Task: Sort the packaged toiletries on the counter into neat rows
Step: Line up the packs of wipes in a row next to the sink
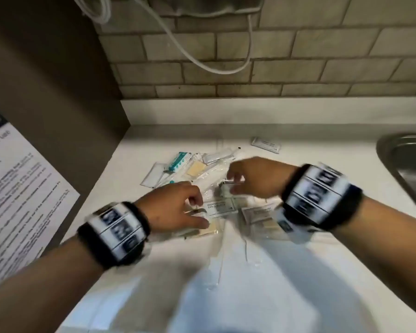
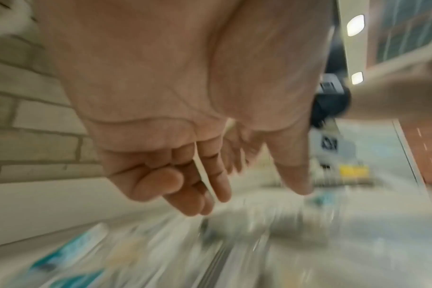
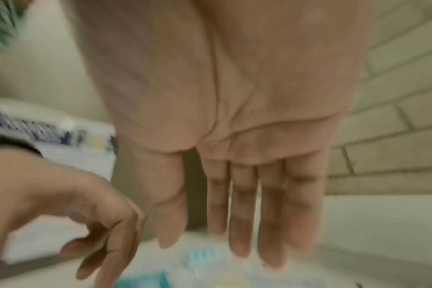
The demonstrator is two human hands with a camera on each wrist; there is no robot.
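On a white counter (image 1: 298, 248) under tiled wall, both hands hover mid-frame over unsorted toiletries (image 1: 202, 169): left hand (image 1: 175, 207) loosely curled, right hand (image 1: 252, 179) straight-fingered, empty, seemingly poised to pick.

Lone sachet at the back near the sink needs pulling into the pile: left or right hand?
Right, probably. The right hand is nearer the stray sachet and looks open above the pile in its wrist view; the left hand hovers lower over the shampoo packet.
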